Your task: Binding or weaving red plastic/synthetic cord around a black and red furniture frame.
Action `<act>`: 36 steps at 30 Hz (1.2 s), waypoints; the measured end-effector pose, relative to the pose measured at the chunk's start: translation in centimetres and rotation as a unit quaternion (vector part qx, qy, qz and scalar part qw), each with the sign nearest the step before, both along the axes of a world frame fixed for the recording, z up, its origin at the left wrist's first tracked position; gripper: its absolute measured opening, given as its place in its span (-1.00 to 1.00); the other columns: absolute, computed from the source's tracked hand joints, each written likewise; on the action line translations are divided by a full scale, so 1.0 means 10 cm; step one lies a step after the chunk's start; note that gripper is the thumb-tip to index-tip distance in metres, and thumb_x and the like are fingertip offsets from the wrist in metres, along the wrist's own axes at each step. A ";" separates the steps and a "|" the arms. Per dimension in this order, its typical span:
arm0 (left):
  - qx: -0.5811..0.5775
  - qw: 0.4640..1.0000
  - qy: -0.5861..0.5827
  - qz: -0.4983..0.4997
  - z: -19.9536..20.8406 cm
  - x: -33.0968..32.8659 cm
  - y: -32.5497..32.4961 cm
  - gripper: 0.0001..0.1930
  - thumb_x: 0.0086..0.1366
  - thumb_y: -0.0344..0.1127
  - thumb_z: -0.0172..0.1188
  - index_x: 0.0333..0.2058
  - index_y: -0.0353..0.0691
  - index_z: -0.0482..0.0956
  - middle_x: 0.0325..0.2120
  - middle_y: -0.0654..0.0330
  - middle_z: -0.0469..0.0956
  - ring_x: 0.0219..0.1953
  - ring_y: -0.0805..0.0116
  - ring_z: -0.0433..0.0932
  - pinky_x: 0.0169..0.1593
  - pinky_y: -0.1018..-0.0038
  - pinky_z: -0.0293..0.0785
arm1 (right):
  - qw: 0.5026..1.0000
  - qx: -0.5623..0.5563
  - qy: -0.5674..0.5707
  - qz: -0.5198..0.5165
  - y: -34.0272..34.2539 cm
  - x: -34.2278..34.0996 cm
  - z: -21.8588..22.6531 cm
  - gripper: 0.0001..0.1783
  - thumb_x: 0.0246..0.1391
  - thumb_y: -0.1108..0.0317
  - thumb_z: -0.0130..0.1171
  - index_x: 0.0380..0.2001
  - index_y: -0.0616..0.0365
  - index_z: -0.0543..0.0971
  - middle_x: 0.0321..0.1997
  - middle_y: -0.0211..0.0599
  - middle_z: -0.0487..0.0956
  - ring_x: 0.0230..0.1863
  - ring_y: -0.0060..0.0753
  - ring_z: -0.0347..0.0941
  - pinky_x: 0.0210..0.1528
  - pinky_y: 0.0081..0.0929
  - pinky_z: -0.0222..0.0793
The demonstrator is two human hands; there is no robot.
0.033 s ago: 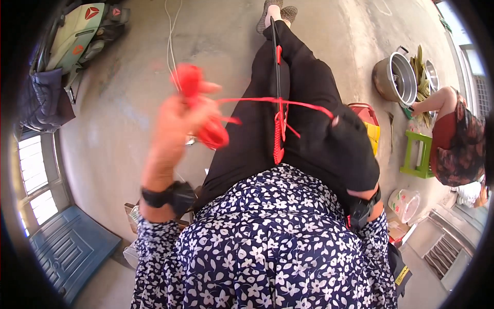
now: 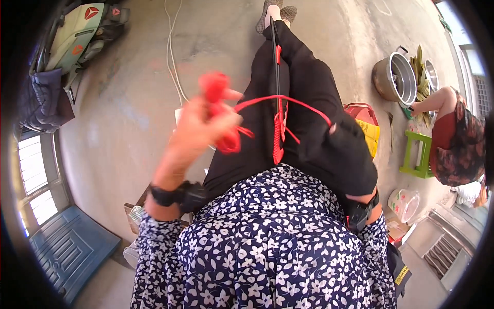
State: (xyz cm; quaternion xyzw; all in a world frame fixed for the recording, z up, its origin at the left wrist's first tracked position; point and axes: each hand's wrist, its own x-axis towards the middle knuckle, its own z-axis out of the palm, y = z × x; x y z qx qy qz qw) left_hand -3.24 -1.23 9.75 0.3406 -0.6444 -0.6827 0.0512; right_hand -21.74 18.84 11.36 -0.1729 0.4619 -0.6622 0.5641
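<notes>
My left hand (image 2: 198,126), blurred by motion, is closed round a bundle of red cord (image 2: 228,143). From it a red strand (image 2: 280,97) arches over my lap to my right hand (image 2: 345,149). That hand wears a black glove with a bare fingertip showing, and it pinches the strand's end. Between my hands a long, thin black double strand (image 2: 276,44) runs along my legs from near my feet. Its near end is covered in red knotted cord (image 2: 278,141), and a short red tail sticks out beside it. The glove hides most of my right fingers.
At the right, a person (image 2: 458,139) sits by a green stool (image 2: 418,154), reaching toward a metal pot (image 2: 388,77) and long leaves (image 2: 422,77). A red and yellow package (image 2: 366,126) lies beside my right leg. White cables (image 2: 172,56) cross the floor; a scooter (image 2: 72,36) stands far left.
My left hand has moved right and slightly down with the red bundle, nearer the black strand. The cord between my hands now bows upward. My right hand has barely shifted.
</notes>
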 end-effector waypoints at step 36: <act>0.081 0.987 0.127 -0.062 -0.17 -0.26 0.15 -0.47 0.31 -0.27 0.20 0.20 -0.29 0.29 -0.16 0.07 0.59 -0.19 0.41 0.60 -0.26 0.56 0.59 | 0.892 0.070 0.440 -0.077 -0.02 -0.19 -0.30 -0.78 0.07 0.45 0.14 -0.18 0.22 0.50 -0.04 -0.17 0.61 -0.11 -0.37 0.58 -0.10 -0.40 0.47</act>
